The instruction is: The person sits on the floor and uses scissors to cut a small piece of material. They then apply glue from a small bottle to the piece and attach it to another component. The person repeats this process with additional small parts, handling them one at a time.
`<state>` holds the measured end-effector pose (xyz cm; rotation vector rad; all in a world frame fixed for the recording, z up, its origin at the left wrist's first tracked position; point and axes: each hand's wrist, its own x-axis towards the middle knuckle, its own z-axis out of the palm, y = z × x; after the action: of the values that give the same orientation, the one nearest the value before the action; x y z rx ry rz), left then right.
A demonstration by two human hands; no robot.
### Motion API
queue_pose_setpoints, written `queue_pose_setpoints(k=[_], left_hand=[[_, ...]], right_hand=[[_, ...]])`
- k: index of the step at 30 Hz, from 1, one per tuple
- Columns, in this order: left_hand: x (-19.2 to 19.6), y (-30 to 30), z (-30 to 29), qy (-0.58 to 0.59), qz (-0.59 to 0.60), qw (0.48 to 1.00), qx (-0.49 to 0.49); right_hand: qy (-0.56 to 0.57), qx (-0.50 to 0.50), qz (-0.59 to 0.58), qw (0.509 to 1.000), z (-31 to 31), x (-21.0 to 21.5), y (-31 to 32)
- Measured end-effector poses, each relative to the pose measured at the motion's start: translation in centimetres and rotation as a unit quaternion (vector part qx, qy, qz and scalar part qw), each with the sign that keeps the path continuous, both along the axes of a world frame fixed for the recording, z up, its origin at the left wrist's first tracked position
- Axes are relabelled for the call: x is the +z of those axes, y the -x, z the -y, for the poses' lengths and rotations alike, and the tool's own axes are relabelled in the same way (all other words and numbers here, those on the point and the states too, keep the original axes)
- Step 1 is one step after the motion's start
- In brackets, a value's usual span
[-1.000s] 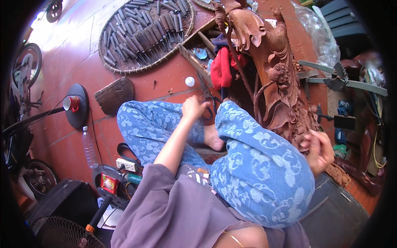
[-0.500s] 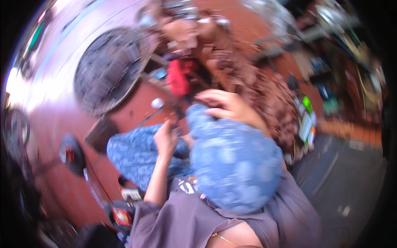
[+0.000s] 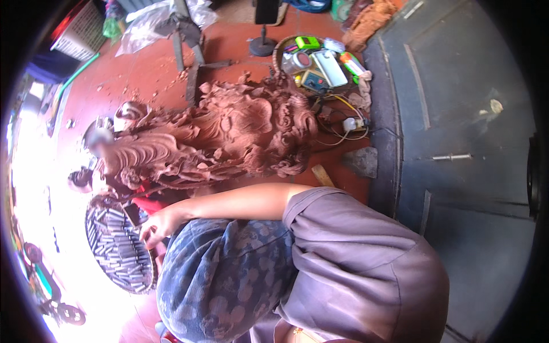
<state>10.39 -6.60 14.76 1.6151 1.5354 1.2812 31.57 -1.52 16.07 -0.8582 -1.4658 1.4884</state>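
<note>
My right hand [image 3: 159, 226] reaches left past my knee in patterned blue trousers [image 3: 223, 280]. Its fingers are bent and apart, and I see nothing held between them. Beside the fingertips is a round shallow basket [image 3: 153, 273] filled with several rows of metal carving chisels [image 3: 117, 248]. Beyond my forearm lies a large carved reddish-brown wooden sculpture [image 3: 240, 123] with flowing folds and knobbly relief. A dark block-like piece [image 3: 134, 214] and a bit of red cloth [image 3: 151, 203] sit between the hand and the carving. My left hand is out of view.
A basket at the back holds a pink-lidded jar [image 3: 302, 60], a light-blue phone-like slab [image 3: 330, 68] and a green gadget [image 3: 307, 43]. Cables [image 3: 349, 126] run by the grey door [image 3: 457, 143]. A metal stand [image 3: 194, 80], a phone holder [image 3: 263, 46] and a white crate [image 3: 80, 37] stand farther off.
The view has swung to the right, bringing the carving and door across the picture. My right hand has left my knee and stretched toward the chisel basket. My left hand has gone from view.
</note>
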Motion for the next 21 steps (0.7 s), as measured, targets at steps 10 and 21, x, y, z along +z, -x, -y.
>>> queue_pose_setpoints(k=[10,21], left_hand=[[2.1,3.4,0.4,-0.034,0.063,0.994,0.081],[15.3,-3.7,-3.8,-0.079,0.072,0.986,-0.131]], right_hand=[[0.032,0.124,0.116,0.985,0.8,1.5,0.2],[-0.182,-0.05,0.044,0.981,-0.8,15.5,-0.8]])
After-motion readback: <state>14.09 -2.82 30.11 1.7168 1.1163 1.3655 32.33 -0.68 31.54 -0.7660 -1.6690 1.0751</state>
